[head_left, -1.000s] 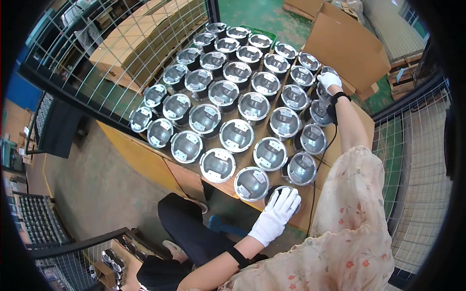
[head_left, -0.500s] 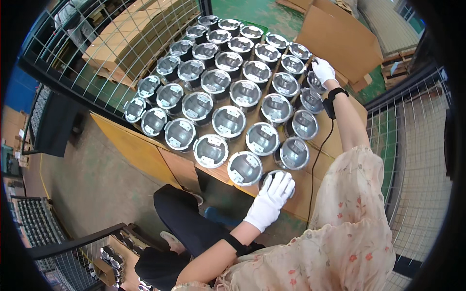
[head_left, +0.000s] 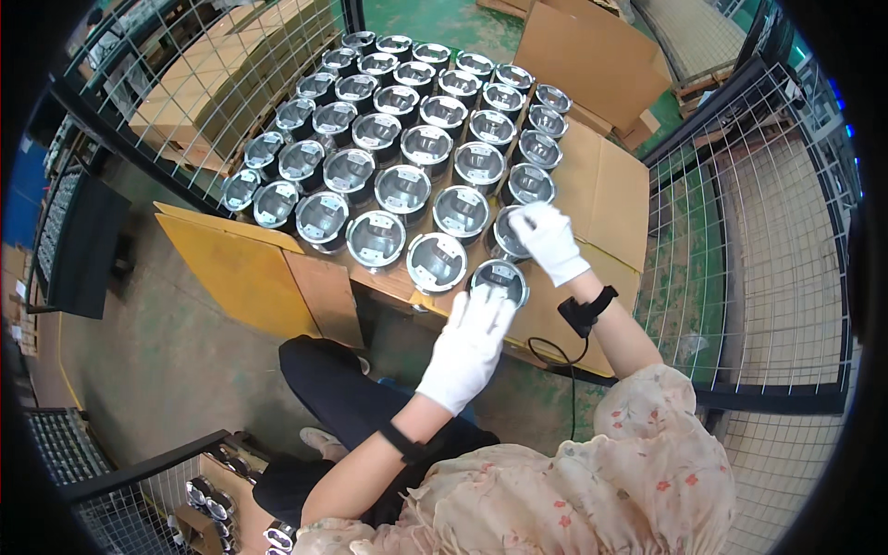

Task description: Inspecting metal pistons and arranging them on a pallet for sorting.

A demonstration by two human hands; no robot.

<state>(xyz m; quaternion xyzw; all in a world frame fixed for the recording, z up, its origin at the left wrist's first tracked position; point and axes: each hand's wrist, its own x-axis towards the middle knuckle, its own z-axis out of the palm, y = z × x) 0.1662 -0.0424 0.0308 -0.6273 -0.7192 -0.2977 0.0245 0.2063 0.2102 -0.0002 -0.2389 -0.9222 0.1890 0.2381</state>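
Rows of engine pistons point(head_left: 402, 190), with bright round metal crowns and dark sides, stand upright on a cardboard-covered stack. My left hand point(head_left: 467, 347), in a white glove, reaches the near corner. Its fingers are stretched out over the front edge of the nearest piston point(head_left: 500, 276), partly hiding it. My right hand point(head_left: 549, 242), also gloved, is just behind and to the right. Its fingers are bent against the rim of the second piston point(head_left: 505, 237) in the right-hand row; their tips are partly hidden.
Bare cardboard point(head_left: 601, 185) lies right of the pistons. Wire mesh panels rise at left point(head_left: 199, 69) and right point(head_left: 740, 240). An open carton point(head_left: 592, 69) stands beyond. A black cable point(head_left: 573, 388) hangs from my right wrist strap. A yellow board point(head_left: 222, 268) juts out at the near left.
My right hand has come from the far end of the right-hand row to its near end. My left hand remains at the nearest piston, its fingers now stretched out. The view has shifted.
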